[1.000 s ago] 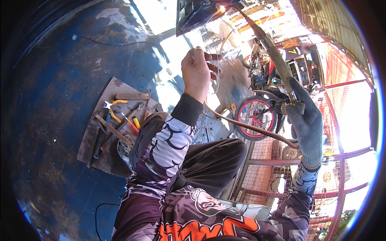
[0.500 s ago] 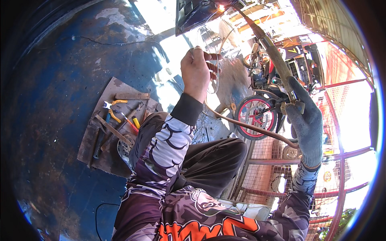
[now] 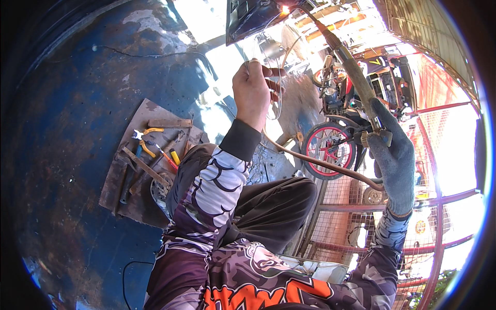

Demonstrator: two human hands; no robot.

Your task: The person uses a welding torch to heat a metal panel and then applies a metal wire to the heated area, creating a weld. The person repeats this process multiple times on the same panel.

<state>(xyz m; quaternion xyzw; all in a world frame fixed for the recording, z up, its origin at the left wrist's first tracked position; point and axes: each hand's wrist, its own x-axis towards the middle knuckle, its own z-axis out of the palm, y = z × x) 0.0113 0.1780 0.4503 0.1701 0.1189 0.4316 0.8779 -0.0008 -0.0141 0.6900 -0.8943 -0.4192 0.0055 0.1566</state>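
In my gloved right hand [image 3: 397, 160] is the handle of a gas welding torch [image 3: 355, 75], which slants up and to the left. Its bent tip ends in a bright orange glow [image 3: 285, 9] against the edge of a dark metal panel [image 3: 243, 26]. My bare left hand [image 3: 252, 95] pinches a looped thin wire [image 3: 279, 106], and one end of it runs up toward the glow. The other fingers of that hand are loosely spread. A brown hose [image 3: 325, 163] passes beneath the left hand toward the torch's rear end.
A worn board [image 3: 111, 181] on the blue floor [image 3: 67, 129] bears yellow-handled pliers [image 3: 147, 142], a hammer [image 3: 147, 166] and a screwdriver [image 3: 168, 159]. Beyond my right knee stands a motorcycle with a red-rimmed wheel [image 3: 329, 150]. A red metal frame with mesh [image 3: 439, 243] borders the right side.
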